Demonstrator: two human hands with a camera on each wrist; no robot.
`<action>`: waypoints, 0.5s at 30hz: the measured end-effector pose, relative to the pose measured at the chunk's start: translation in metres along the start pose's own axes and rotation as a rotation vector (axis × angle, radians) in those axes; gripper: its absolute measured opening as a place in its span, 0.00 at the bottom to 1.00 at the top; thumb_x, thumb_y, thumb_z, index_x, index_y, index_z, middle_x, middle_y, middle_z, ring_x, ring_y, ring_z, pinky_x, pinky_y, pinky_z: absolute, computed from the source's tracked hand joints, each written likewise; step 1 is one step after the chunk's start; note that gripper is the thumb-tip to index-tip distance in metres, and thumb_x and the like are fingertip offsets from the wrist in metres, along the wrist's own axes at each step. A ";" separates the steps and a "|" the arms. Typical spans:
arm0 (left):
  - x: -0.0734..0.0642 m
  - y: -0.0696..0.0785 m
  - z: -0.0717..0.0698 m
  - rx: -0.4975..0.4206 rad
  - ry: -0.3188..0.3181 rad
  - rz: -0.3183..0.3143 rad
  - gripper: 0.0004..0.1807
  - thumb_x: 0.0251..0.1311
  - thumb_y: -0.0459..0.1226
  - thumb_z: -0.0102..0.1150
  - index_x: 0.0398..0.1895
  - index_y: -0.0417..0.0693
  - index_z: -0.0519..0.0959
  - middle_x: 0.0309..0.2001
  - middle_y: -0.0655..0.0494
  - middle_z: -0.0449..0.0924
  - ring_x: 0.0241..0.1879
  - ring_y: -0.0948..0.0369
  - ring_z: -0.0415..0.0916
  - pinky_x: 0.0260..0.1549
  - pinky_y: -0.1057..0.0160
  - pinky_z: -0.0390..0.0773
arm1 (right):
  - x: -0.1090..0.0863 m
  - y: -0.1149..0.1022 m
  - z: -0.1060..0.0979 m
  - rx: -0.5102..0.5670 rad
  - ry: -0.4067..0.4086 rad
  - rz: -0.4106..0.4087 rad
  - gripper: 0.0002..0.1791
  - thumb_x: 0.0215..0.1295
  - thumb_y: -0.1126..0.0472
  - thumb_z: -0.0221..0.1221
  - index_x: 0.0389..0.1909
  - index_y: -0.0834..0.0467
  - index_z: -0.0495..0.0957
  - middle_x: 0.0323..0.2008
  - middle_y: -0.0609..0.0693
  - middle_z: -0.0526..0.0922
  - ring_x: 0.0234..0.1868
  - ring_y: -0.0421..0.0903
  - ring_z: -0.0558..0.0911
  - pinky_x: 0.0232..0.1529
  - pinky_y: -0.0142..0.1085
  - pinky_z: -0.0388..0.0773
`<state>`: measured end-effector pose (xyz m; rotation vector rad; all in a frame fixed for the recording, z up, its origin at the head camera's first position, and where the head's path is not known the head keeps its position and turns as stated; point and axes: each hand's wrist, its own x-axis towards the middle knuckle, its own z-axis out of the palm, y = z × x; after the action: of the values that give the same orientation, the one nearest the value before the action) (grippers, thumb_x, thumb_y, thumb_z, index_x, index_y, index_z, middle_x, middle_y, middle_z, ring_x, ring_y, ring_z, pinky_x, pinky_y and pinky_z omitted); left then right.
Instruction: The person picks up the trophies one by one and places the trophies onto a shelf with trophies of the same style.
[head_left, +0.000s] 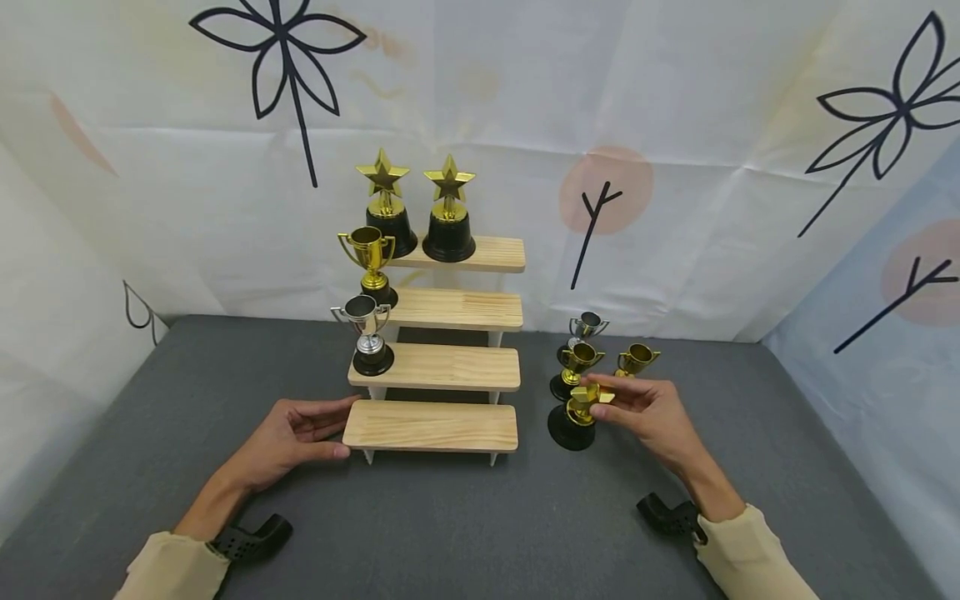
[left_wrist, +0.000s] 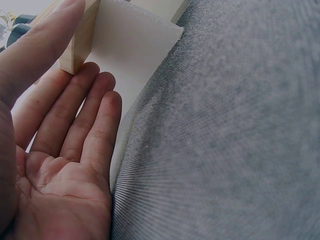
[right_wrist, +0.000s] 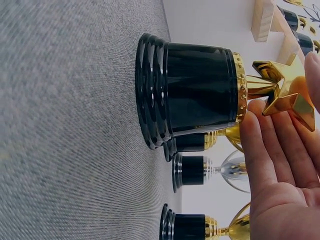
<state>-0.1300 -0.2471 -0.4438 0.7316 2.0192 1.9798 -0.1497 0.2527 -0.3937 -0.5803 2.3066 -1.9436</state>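
My left hand (head_left: 300,437) is at the left end of the lowest step of a tiered wooden stand (head_left: 435,427); thumb and index finger lie on either side of that end. My right hand (head_left: 648,412) holds a gold star trophy (right_wrist: 200,90) with a black base, pinching its star. Whether the base touches the cloth I cannot tell. Behind it are a gold cup trophy (head_left: 581,360), a silver cup trophy (head_left: 588,325) and another gold cup (head_left: 637,358), partly hidden by my hand.
On the stand's top step are two star trophies, left (head_left: 390,225) and right (head_left: 450,233). Below, at the left ends, stand a gold cup (head_left: 369,250) and a silver cup (head_left: 367,329). A grey cloth (head_left: 450,533) covers the table; printed white fabric (head_left: 495,100) hangs behind.
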 end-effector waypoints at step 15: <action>0.000 -0.001 0.000 0.001 -0.007 0.013 0.36 0.56 0.19 0.66 0.66 0.15 0.62 0.62 0.64 0.78 0.61 0.62 0.77 0.57 0.64 0.80 | 0.000 0.003 0.003 -0.046 0.003 -0.010 0.24 0.62 0.75 0.67 0.59 0.75 0.77 0.54 0.51 0.86 0.52 0.41 0.85 0.47 0.33 0.86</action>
<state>-0.1300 -0.2471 -0.4443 0.7531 2.0173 1.9807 -0.1490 0.2504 -0.3970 -0.5946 2.3603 -1.9019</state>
